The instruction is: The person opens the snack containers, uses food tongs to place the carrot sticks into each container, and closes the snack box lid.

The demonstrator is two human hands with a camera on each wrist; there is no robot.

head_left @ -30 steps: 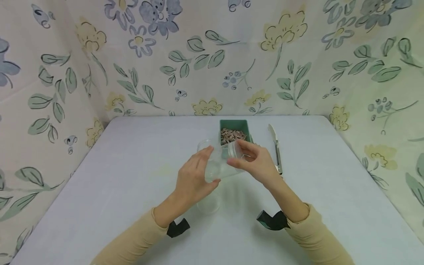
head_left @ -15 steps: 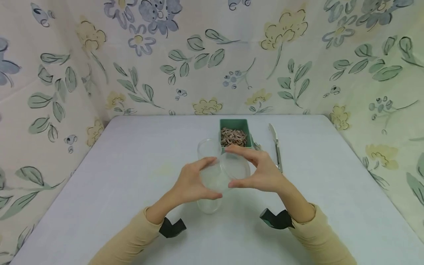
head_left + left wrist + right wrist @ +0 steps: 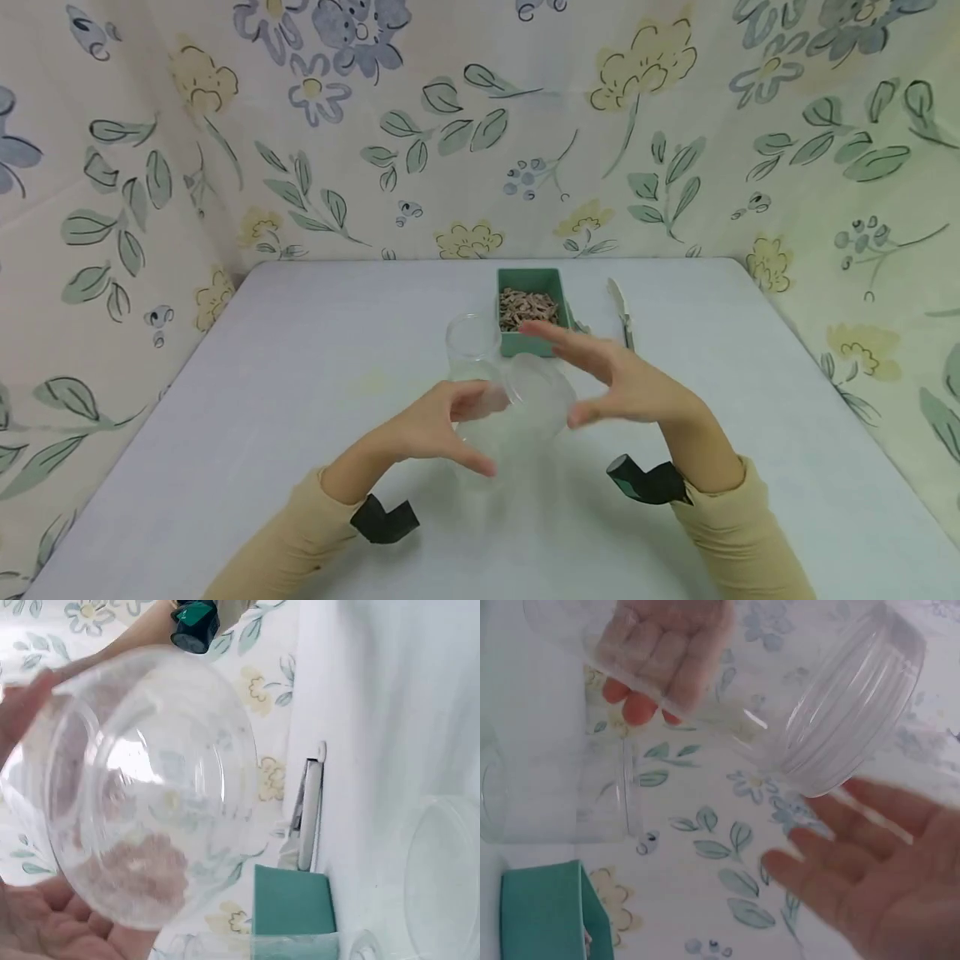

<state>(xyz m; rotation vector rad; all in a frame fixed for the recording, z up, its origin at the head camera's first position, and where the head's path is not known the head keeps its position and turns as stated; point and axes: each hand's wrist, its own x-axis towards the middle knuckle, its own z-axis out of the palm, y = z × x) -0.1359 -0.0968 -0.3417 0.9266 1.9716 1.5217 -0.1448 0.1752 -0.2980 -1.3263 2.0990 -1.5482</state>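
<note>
Clear plastic jar: this jar [image 3: 540, 400] is in front of the green box [image 3: 521, 345], on my side of it, and it seems lifted above the surface [image 3: 315, 358].
My left hand: this hand [image 3: 420, 429] is curled around the jar, nearer to me than the green box.
My right hand: this hand [image 3: 630, 383] has its fingers spread wide, in front of the green box and a little to the right. The fingertips are very near the ribbed end of the jar; if they touch it, I cannot tell.
Risk of slipping: I think the smooth wall could slide out, because only my left hand seems to carry it.
Risk of knocking: a wide swing toward the green box could tip the second clear jar [image 3: 472, 342], which stands upright just left of it; its clear walls are easy to overlook.
Risk of spilling: a bump on the green box could scatter the brown dry pieces [image 3: 523, 307] inside.
Jar direction: the ribbed end points upward and toward my right hand. The long axis is tilted, neither upright nor flat.
Ribbed end: whether it is lid or bare neck, I cannot tell.
Knife: it [image 3: 618, 302] lies to the right of the green box.
</note>
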